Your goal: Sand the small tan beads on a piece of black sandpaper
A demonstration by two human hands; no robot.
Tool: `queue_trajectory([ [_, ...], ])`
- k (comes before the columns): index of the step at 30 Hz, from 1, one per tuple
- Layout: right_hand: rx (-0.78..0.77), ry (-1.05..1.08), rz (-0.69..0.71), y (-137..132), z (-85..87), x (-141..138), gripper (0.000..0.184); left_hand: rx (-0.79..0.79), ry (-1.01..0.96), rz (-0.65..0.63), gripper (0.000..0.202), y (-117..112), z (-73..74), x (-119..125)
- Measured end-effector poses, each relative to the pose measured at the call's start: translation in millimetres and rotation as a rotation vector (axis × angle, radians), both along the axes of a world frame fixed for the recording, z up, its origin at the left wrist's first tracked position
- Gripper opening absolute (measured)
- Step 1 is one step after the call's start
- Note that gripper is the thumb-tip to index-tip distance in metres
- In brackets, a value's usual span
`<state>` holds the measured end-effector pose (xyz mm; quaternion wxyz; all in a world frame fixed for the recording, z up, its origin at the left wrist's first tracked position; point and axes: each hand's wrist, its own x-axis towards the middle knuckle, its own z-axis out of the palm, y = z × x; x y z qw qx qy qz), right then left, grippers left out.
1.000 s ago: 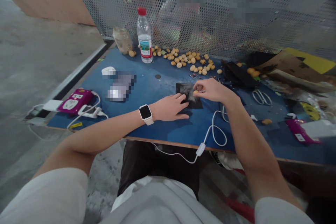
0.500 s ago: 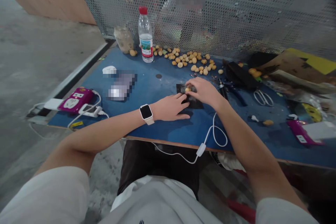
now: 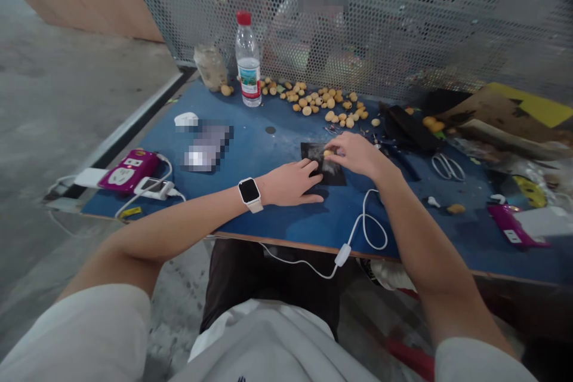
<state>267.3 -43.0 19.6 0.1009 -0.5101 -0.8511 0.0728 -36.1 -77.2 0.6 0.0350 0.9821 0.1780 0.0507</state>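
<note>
A dark sheet that looks like sandpaper, dusted with pale powder, lies flat on the blue table. My left hand rests palm down, fingers spread, with its fingertips on the sheet's left edge. Between the thumb and fingers of my right hand is a small round tan nut-like piece, held over the sheet. Whether it touches the surface is hard to make out. Many similar tan pieces lie loose toward the back of the table.
A red-capped water bottle stands at the back before a perforated metal screen. Leftward are a blurred phone and a purple power strip. A white cable loops below my right hand; scissors lie right.
My right hand has slid slightly right over the dark sheet with the tan piece in its fingers, uncovering more of the powdered surface. My left hand has stayed put.
</note>
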Motion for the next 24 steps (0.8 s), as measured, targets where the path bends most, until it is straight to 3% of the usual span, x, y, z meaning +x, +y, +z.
queue_trajectory([
  [5,0.010,-0.007,0.017,-2,-5.1,-13,0.032,0.015,0.012,-0.009,0.076,-1,0.9,0],
  [11,-0.065,0.019,0.112,-5,1.7,-13,0.022,0.031,0.001,0.003,0.075,0,-0.7,0],
  [17,-0.042,0.144,-0.024,3,-2.4,-4,0.006,0.036,0.009,-0.005,0.073,0,-0.5,0],
  [21,-0.170,0.266,0.017,3,-5.7,-4,0.011,0.058,0.017,-0.009,0.074,-1,0.8,0],
  [24,-0.155,0.311,0.035,4,-7.4,-5,0.014,0.059,0.036,-0.001,0.075,-2,3.0,1],
])
